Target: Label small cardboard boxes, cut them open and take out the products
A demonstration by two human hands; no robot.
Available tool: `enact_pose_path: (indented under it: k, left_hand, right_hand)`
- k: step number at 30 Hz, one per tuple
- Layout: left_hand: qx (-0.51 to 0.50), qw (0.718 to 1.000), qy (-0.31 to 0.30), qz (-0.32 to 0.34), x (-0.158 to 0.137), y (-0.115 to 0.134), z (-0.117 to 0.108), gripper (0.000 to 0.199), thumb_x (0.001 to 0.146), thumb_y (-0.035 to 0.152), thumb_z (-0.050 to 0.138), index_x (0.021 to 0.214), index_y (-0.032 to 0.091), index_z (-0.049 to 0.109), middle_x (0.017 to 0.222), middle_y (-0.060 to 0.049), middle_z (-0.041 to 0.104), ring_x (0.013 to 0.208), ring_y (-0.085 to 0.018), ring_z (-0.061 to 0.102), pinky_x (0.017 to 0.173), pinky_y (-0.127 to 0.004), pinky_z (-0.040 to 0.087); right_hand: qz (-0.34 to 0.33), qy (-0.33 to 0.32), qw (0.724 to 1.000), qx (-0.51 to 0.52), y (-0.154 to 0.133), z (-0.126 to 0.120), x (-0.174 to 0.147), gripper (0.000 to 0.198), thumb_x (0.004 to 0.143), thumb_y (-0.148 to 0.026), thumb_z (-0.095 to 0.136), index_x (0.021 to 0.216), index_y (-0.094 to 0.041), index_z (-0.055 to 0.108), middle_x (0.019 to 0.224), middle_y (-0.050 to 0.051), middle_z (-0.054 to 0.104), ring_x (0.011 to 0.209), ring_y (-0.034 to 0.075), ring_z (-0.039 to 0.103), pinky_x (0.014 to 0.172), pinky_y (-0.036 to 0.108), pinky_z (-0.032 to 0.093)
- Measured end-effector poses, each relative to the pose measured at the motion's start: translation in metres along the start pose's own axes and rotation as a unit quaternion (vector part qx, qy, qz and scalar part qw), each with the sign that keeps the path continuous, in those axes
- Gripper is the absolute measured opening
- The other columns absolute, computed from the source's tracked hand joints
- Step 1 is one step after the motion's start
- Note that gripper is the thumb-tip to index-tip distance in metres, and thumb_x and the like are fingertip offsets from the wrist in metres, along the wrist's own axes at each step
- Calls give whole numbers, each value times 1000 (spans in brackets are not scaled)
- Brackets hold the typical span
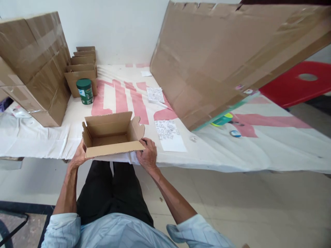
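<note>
A small cardboard box [111, 149] with its top flaps raised is at the front edge of the table, its inside bare. My left hand [79, 155] grips the box's left end, with some fingers hidden behind the wall. At the right end, my right hand [148, 153] is closed around the front corner. Just right of the box lies a sheet of paper [173, 139] printed with small drawings. Beyond the box stands a dark green tub [85, 92] with a lid.
Several cardboard boxes [80, 76] stand in a row by the wall. Large taped cartons [36, 62] rise at left, and a big cardboard panel [219, 58] leans at right. A stack of printed slips [155, 94], a tape roll [235, 133] and a red chair [292, 86] are also visible.
</note>
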State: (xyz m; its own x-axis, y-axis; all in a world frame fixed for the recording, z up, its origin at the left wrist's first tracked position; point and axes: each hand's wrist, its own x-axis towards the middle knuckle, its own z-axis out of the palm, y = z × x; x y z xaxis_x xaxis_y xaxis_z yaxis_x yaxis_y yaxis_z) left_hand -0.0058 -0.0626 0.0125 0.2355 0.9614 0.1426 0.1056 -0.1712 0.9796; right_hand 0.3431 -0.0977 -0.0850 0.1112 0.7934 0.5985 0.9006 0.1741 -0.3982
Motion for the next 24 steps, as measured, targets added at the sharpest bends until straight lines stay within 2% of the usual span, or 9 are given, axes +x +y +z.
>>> enact_pose_path:
  k: [5, 8, 13, 20, 24]
  left_hand:
    - [-1, 999, -3, -38, -4, 12, 2, 104, 49, 56, 108, 134, 15, 64, 112, -13, 76, 122, -44, 72, 110, -55, 62]
    - [-5, 999, -2, -45, -8, 17, 3, 102, 51, 58, 107, 134, 15, 64, 110, -14, 77, 127, -46, 69, 112, -56, 61]
    - [1, 999, -6, -40, -9, 19, 4, 108, 53, 65, 105, 140, 17, 63, 116, -18, 78, 130, -48, 67, 111, -55, 61]
    - [21, 999, -19, -25, -7, 24, 2, 114, 54, 60, 105, 148, 15, 60, 132, -20, 74, 135, -48, 64, 118, -54, 55]
    - [35, 998, -41, -14, -5, 22, 1, 118, 54, 63, 104, 152, 15, 57, 133, -19, 73, 129, -45, 68, 114, -55, 59]
  right_hand:
    - [0, 12, 1000, 12, -1, 3, -1, 44, 86, -13, 55, 126, -17, 73, 126, 16, 68, 116, 31, 61, 103, 49, 52]
    - [6, 15, 1000, 16, -2, 3, 0, 44, 86, -13, 54, 125, -18, 74, 125, 16, 68, 115, 32, 62, 103, 50, 53]
    - [12, 17, 999, 28, -3, 5, -1, 45, 86, -13, 54, 125, -19, 75, 125, 17, 68, 116, 34, 61, 102, 53, 54]
    - [-1, 22, 999, 29, -2, 6, -1, 45, 84, -13, 55, 124, -20, 74, 123, 15, 68, 112, 33, 62, 99, 50, 54]
    - [22, 24, 999, 35, 1, 7, 1, 43, 82, -9, 52, 117, -20, 75, 118, 14, 68, 107, 30, 62, 96, 47, 53]
